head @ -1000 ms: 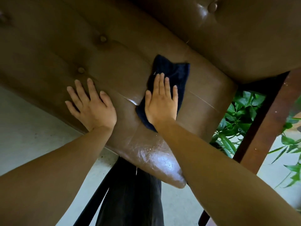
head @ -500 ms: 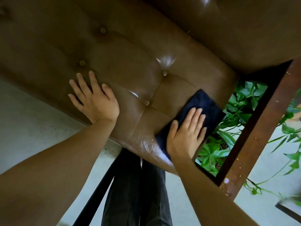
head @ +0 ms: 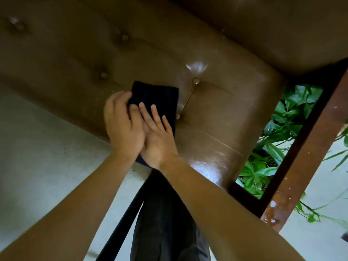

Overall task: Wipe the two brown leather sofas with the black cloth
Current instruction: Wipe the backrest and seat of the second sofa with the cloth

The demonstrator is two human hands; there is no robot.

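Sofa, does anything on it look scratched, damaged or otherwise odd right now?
A thin pale line crosses the sofa seat right of the cloth; it looks like a scratch or crease. White spots also fleck the wooden frame beside it.

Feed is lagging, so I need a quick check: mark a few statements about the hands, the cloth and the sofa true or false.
1. Both the left hand and the right hand touch the black cloth. True.
2. The cloth hangs in the air. False: it lies on the brown sofa seat.
3. The right hand's fingers are straight. True.
4. A plant stands left of the sofa. False: the green plant is on its right.
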